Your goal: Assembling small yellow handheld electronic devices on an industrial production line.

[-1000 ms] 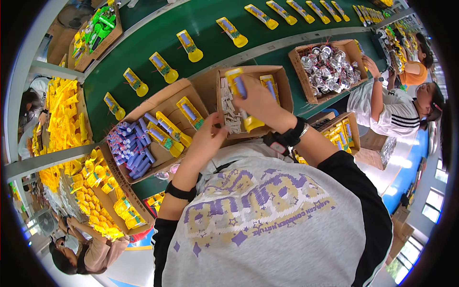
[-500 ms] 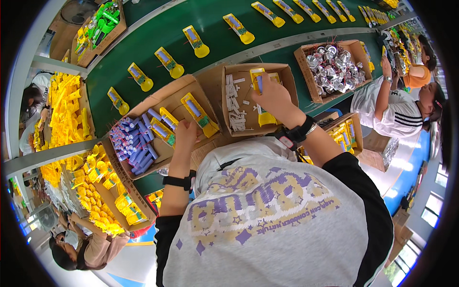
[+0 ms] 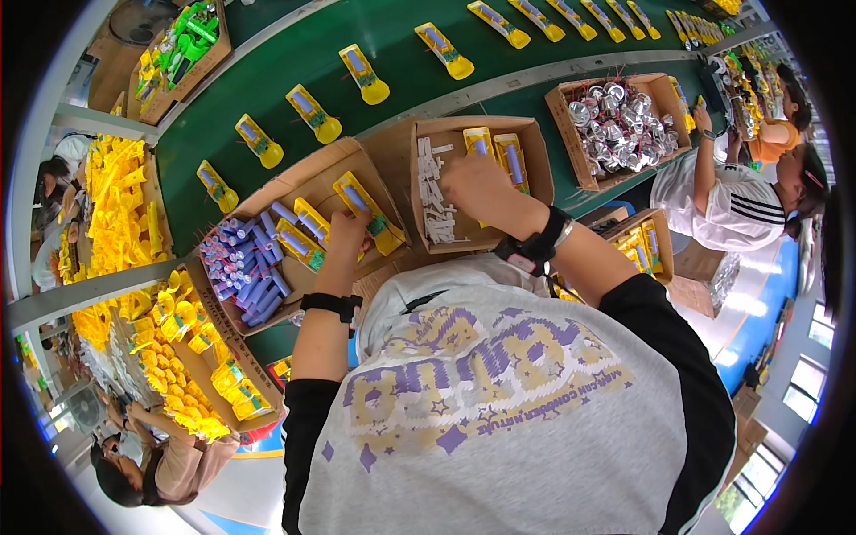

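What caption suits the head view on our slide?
Left hand beside yellow casings, right hand near white parts, loose purple cylinders further left.

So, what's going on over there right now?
A person in a grey shirt with black sleeves is working beside a green belt. The left hand is at the yellow housings in the left box, near a pile of purple cylinders. The right hand is in the right box, beside small white pieces and more yellow housings; what either hand grips, if anything, is hidden. Other yellow housings lie in a row along the belt.
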Tool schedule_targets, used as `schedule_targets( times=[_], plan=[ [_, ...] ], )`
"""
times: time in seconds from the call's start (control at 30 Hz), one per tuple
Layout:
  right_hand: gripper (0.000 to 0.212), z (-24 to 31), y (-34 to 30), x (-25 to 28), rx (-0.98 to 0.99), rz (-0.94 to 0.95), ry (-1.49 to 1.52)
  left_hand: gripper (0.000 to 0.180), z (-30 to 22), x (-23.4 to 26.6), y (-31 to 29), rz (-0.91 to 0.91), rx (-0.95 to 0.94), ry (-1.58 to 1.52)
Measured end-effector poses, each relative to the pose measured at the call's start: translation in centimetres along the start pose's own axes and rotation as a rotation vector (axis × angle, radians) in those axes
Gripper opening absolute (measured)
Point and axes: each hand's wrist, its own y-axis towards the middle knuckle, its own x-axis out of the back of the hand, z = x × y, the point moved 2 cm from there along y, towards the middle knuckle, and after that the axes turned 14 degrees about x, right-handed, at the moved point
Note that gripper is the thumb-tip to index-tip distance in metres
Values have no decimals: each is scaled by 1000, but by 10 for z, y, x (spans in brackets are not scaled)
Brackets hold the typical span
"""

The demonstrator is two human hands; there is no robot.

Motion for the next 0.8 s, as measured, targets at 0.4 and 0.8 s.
schedule_targets(
  times=[0.4, 0.8],
  plan=[
    [17, 26, 8, -16, -19, 118, 183, 22, 0, 8, -18, 122, 24, -147],
    [13, 16, -4, -6, 46, -51, 36, 19, -15, 17, -82, 220, -85, -387]
  ],
)
